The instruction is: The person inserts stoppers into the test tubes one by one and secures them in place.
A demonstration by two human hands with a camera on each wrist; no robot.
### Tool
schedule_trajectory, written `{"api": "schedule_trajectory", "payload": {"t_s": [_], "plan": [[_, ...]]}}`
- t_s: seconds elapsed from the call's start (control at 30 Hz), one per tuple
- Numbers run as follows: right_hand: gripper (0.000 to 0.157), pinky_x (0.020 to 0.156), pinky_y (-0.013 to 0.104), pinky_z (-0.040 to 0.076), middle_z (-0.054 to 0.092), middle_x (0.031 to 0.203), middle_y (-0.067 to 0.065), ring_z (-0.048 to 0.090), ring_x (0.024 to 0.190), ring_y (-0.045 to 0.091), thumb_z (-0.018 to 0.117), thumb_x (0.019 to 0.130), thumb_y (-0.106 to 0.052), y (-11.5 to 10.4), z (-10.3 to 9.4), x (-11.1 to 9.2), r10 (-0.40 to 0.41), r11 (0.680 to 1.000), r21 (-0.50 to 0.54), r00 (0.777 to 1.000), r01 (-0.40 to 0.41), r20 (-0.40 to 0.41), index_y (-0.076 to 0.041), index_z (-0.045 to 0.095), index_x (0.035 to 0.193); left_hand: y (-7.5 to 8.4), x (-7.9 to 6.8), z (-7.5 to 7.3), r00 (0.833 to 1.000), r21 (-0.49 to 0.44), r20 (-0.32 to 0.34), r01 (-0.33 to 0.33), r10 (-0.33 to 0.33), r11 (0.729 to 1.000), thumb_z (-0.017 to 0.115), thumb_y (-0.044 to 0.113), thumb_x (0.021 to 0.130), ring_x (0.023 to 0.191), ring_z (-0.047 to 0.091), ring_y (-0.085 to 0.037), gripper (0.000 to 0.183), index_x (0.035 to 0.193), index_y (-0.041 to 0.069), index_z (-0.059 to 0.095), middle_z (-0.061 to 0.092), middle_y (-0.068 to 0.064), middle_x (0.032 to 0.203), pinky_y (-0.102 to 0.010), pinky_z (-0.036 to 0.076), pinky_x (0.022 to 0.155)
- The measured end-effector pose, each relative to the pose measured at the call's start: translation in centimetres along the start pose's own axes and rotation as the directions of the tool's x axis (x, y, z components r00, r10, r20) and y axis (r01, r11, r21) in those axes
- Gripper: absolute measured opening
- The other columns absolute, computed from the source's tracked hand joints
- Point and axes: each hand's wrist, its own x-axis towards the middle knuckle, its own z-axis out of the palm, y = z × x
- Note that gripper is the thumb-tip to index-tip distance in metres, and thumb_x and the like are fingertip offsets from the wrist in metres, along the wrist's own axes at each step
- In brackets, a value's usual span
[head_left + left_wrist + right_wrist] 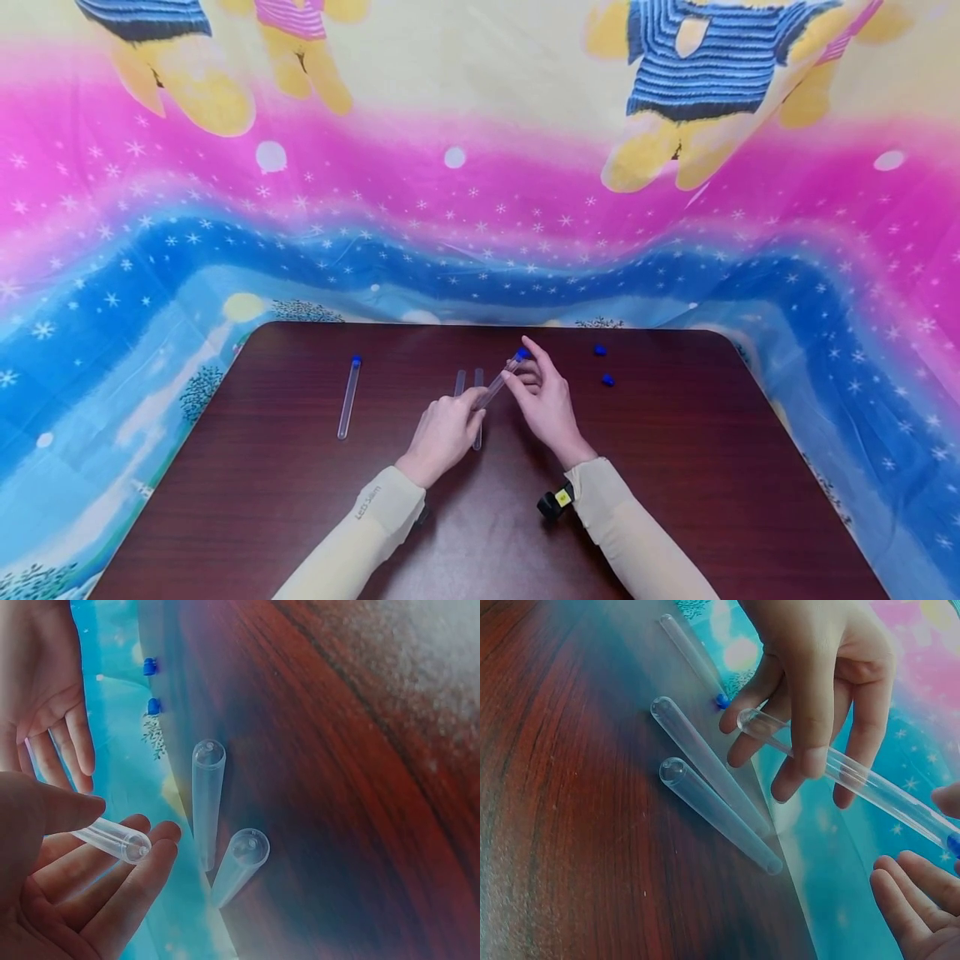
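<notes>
My left hand point(444, 433) pinches a clear test tube point(112, 838) between thumb and fingers, near its rounded end. The tube slants up to the right, and a blue cap point(522, 354) sits at its far end. Around that capped end is my right hand point(549, 400), with the index finger stretched out past the cap and the thumb near the tube. Its other fingers look loosely bent in the left wrist view. Whether the right fingertips touch the cap is hard to see. Beneath the hands lie two uncapped test tubes point(709, 765) point(720, 817), side by side on the table.
Another test tube point(348, 400) with a blue cap lies on the dark wooden table point(247, 500) at the left. Two loose blue caps point(600, 350) point(608, 380) lie to the right of the right hand. A patterned cloth point(480, 208) hangs behind the table's far edge.
</notes>
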Motion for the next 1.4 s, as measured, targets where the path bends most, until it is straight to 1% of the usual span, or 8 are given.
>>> {"api": "schedule_trajectory", "payload": {"t_s": [0.2, 0.4, 0.57, 0.73, 0.93, 1.1, 1.27, 1.4], "plan": [[0.060, 0.087, 0.036, 0.055, 0.069, 0.118, 0.005, 0.070, 0.098, 0.021, 0.074, 0.096, -0.026, -0.1, -0.3, -0.1, 0.009, 1.000, -0.012, 1.000, -0.010, -0.015, -0.022, 0.049, 0.150, 0.0, 0.0, -0.2, 1.000, -0.009, -0.010, 0.000, -0.001, 1.000, 0.073, 0.013, 0.095, 0.055, 0.056, -0.010, 0.031, 0.125, 0.012, 0.069, 0.069, 0.001, 0.080, -0.031, 0.048, 0.052], [0.055, 0.091, 0.037, 0.053, 0.068, 0.123, 0.004, 0.068, 0.102, 0.017, 0.074, 0.096, -0.027, 0.2, -0.7, 0.0, 0.007, 1.000, -0.025, 0.999, -0.008, -0.033, -0.021, 0.053, 0.147, -0.1, 0.0, -0.3, 1.000, -0.020, -0.005, 0.010, -0.010, 1.000, 0.073, 0.013, 0.095, 0.053, 0.053, -0.008, 0.031, 0.125, 0.011, 0.068, 0.070, 0.001, 0.082, -0.028, 0.045, 0.051], [0.050, 0.092, 0.041, 0.053, 0.068, 0.125, 0.009, 0.068, 0.103, 0.018, 0.074, 0.096, -0.027, 0.4, -0.9, 0.1, -0.003, 1.000, -0.020, 0.999, 0.002, -0.048, -0.015, 0.058, 0.141, -0.3, 0.0, -0.5, 0.999, -0.019, -0.039, 0.013, -0.013, 1.000, 0.074, 0.013, 0.094, 0.060, 0.063, -0.013, 0.029, 0.123, 0.012, 0.069, 0.074, -0.001, 0.089, -0.034, 0.050, 0.054], [0.050, 0.095, 0.046, 0.051, 0.068, 0.126, 0.010, 0.067, 0.105, 0.021, 0.075, 0.096, -0.027, 0.7, -1.0, 0.2, 0.003, 1.000, -0.020, 0.998, -0.004, -0.061, -0.009, 0.059, 0.140, -0.5, -0.1, -0.5, 0.999, -0.029, -0.053, 0.009, -0.011, 1.000, 0.074, 0.012, 0.093, 0.071, 0.071, -0.019, 0.031, 0.124, 0.009, 0.068, 0.076, -0.005, 0.094, -0.038, 0.055, 0.060], [0.048, 0.095, 0.042, 0.051, 0.068, 0.126, 0.008, 0.066, 0.107, 0.019, 0.074, 0.096, -0.030, 0.8, -1.3, 0.2, 0.011, 0.999, -0.043, 0.997, -0.014, -0.072, -0.016, 0.060, 0.139, -0.8, -0.3, -0.6, 0.998, -0.037, -0.052, 0.019, -0.021, 0.999, 0.074, 0.012, 0.094, 0.080, 0.074, -0.021, 0.033, 0.126, 0.009, 0.067, 0.077, -0.006, 0.099, -0.040, 0.057, 0.064], [0.047, 0.095, 0.041, 0.051, 0.068, 0.125, 0.004, 0.066, 0.107, 0.021, 0.074, 0.096, -0.029, 1.0, -1.7, 0.3, 0.009, 0.998, -0.060, 0.996, -0.015, -0.089, -0.015, 0.060, 0.138, -1.0, -0.4, -0.8, 0.997, -0.042, -0.068, 0.021, -0.024, 0.999, 0.074, 0.010, 0.093, 0.083, 0.075, -0.024, 0.034, 0.127, 0.010, 0.067, 0.077, -0.006, 0.099, -0.043, 0.057, 0.066], [0.046, 0.095, 0.046, 0.051, 0.068, 0.125, 0.005, 0.066, 0.108, 0.023, 0.074, 0.096, -0.029, 1.2, -2.1, 0.3, 0.020, 0.998, -0.058, 0.994, -0.027, -0.104, -0.014, 0.061, 0.138, -1.3, -0.6, -0.8, 0.996, -0.049, -0.079, 0.028, -0.032, 0.998, 0.075, 0.009, 0.092, 0.081, 0.075, -0.026, 0.036, 0.127, 0.011, 0.066, 0.077, -0.006, 0.098, -0.044, 0.057, 0.064], [0.046, 0.095, 0.045, 0.051, 0.068, 0.125, 0.004, 0.066, 0.108, 0.022, 0.074, 0.096, -0.030, 1.3, -2.5, 0.4, 0.031, 0.997, -0.062, 0.993, -0.039, -0.115, -0.015, 0.061, 0.137, -1.5, -0.7, -0.9, 0.997, -0.068, -0.064, 0.045, -0.049, 0.997, 0.074, 0.009, 0.093, 0.067, 0.072, -0.017, 0.036, 0.128, 0.010, 0.065, 0.077, -0.007, 0.095, -0.038, 0.056, 0.060]]}}
